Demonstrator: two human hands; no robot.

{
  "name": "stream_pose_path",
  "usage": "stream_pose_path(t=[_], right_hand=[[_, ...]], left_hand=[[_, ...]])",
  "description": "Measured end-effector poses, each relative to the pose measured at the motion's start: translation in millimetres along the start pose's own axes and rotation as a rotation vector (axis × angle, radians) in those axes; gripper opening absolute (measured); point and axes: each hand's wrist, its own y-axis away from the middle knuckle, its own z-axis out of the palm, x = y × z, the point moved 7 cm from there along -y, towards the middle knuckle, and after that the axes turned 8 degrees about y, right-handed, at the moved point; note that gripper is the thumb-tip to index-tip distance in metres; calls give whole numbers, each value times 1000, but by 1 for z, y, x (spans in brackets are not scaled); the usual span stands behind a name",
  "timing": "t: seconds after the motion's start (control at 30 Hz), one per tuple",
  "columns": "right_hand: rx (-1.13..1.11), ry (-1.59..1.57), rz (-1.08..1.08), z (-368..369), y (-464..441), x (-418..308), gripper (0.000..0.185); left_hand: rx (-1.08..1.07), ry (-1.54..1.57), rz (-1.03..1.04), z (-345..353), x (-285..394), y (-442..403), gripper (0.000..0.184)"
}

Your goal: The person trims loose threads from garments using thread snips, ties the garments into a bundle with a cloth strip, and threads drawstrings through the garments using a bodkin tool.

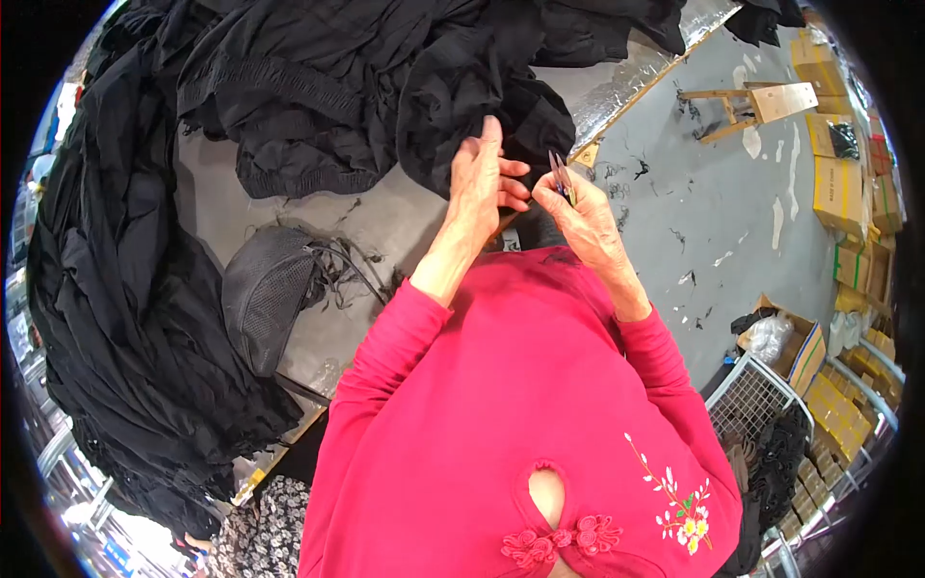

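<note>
While the right grip [586,214] pinches snips [560,174] at one o'clock, the left grip [475,183] is spread by cloth [438,101], likely soft, best taken by its edge.

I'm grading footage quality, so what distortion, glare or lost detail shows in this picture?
Head view: strong fisheye bending, with black corners and stacked cartons curving along the right edge; washed-out glare at the lower left; shiny highlights near the upper-right edge of the table; folds of the black cloth partly lost in darkness; left hand and right hand fairly clear.
</note>
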Motion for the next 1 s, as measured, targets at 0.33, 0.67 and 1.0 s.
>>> stream_pose_path(t=[0.33,0.67,1.0], right_hand=[[-117,-341,408,-3,19,13,45],[-342,-527,612,27,7,18,43],[-413,-438,503,41,-18,18,37]], left_hand=[[-99,-767,480,22,31,9,23],[-169,-413,337,-10,17,18,20],[-169,-439,332,-10,17,23,18]])
